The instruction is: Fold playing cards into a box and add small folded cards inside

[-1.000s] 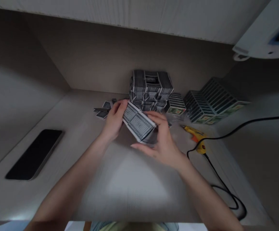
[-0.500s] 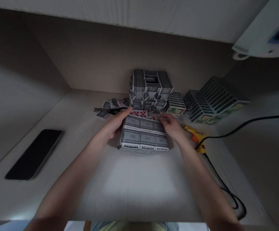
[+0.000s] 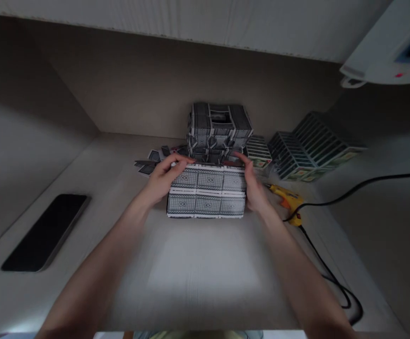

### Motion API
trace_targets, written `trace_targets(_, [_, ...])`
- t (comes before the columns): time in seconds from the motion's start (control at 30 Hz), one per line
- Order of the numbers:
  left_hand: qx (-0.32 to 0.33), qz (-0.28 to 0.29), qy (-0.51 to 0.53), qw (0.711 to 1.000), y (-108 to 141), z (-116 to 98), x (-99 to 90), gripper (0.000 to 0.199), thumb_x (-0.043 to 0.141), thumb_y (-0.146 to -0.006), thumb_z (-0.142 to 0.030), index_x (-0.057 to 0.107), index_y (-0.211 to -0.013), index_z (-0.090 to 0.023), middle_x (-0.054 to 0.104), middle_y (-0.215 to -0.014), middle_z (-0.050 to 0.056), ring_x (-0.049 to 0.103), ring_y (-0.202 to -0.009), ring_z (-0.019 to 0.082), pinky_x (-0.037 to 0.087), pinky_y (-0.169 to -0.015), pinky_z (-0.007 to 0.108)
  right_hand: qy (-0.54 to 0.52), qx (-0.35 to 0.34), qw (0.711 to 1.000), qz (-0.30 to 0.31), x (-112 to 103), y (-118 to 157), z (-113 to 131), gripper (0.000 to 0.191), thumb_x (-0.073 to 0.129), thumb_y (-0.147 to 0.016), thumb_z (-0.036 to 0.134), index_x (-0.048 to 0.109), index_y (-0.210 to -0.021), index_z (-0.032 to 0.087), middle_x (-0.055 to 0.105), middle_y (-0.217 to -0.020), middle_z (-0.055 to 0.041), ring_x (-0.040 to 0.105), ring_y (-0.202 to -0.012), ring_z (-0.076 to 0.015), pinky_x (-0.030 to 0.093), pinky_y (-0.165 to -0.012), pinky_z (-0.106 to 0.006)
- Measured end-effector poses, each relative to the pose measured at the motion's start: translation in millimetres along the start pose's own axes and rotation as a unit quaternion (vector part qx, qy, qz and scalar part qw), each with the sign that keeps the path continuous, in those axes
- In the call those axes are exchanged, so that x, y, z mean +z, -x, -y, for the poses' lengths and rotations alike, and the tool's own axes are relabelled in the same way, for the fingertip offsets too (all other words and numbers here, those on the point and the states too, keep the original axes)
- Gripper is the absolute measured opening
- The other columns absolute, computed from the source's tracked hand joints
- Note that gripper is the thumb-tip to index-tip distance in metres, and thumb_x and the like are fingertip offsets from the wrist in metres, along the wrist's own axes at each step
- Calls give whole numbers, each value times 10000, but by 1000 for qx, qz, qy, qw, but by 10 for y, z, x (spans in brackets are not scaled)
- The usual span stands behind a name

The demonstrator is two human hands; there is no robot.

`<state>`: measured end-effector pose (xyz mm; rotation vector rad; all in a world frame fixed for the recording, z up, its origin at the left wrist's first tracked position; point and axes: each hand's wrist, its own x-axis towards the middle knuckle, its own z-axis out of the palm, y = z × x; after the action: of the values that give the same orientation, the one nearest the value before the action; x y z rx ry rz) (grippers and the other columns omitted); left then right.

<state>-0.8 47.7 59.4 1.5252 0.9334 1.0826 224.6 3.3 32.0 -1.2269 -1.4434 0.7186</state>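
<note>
A box made of playing cards (image 3: 208,192), with grey patterned card backs facing out, is between my two hands at the middle of the table. My left hand (image 3: 165,178) grips its left end, thumb and fingers over the far top edge. On the right end, my right hand (image 3: 255,186) presses its palm and thumb side, with the fingers reaching behind the far edge. Right behind stands a taller card-built structure (image 3: 221,125) with a rectangular opening on top. Loose playing cards (image 3: 155,155) and dark scissors (image 3: 143,163) lie to the left, partly covered by my hand.
A yellow glue gun (image 3: 288,201) with a black cord (image 3: 335,280) lies at the right. Stacked green-striped card boxes (image 3: 306,150) stand behind it, a smaller one (image 3: 259,151) beside them. A black phone (image 3: 45,231) lies at the left. A shelf (image 3: 205,23) overhangs above.
The card box has turned to face me squarely, its patterned side tipped toward me. My right hand has come onto its right end, and the red-faced cards behind are now mostly hidden.
</note>
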Motion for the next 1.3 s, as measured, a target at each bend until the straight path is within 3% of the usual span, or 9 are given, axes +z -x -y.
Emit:
trace_targets(0.13, [44,-8,-13,999,13,-2,38,255,536,-780,-466,616,-783,-224,651,-996,20,572,-926,180,436,-777,292,-27,-5,999,-39,23,49,64,298,455,-817,531,517,-943,269,588,-1128,-15,538,-1051,-185,423,-877,-361])
trace_targets(0.37, [66,-23,-44,997,16,135,112,248,505,-808,-439,594,-772,-210,660,-922,12,576,-885,167,424,-801,292,-31,-27,997,-63,24,33,17,253,521,-791,468,459,-719,233,593,-977,-1,551,-927,-166,411,-846,-341])
trace_targets(0.47, [100,-27,-66,992,19,152,121,248,504,-811,-428,593,-749,-205,658,-931,24,580,-897,171,422,-837,308,1,-62,997,-56,-4,21,-5,246,513,-797,463,475,-725,230,586,-961,-17,540,-954,-180,392,-876,-368])
trace_targets(0.63, [175,-30,-76,981,19,183,111,211,593,-759,-402,633,-761,-195,650,-931,57,585,-933,187,425,-883,357,84,-151,985,15,-128,-3,54,264,668,-686,448,555,-791,234,515,-1151,-64,468,-1122,-245,342,-949,-453])
trace_targets(0.77, [224,18,-125,966,13,146,62,196,690,-673,-373,681,-809,-233,656,-975,62,558,-1031,220,393,-951,417,149,-192,968,69,-218,4,210,317,749,-602,419,564,-790,243,542,-1156,-54,464,-1137,-259,349,-956,-471])
trace_targets(0.93, [289,111,-245,919,57,-20,48,283,725,-638,-337,693,-918,-308,676,-1010,25,554,-1058,222,387,-973,425,195,-197,946,168,-208,70,425,239,688,-704,328,574,-899,250,609,-1130,-53,527,-1094,-245,401,-922,-461])
trace_targets(1.07, [284,135,-262,912,91,-57,78,287,692,-683,-315,676,-968,-334,675,-1038,8,592,-1014,197,410,-965,398,203,-188,946,169,-145,98,449,202,671,-724,292,585,-904,257,615,-1144,-54,544,-1096,-251,412,-918,-475])
trace_targets(1.3, [295,122,-258,912,68,-1,76,271,682,-697,-285,678,-964,-326,682,-1027,-1,597,-1027,191,429,-964,385,178,-247,943,134,-93,60,291,55,645,-754,293,622,-773,247,656,-1091,-44,577,-1067,-224,415,-935,-448])
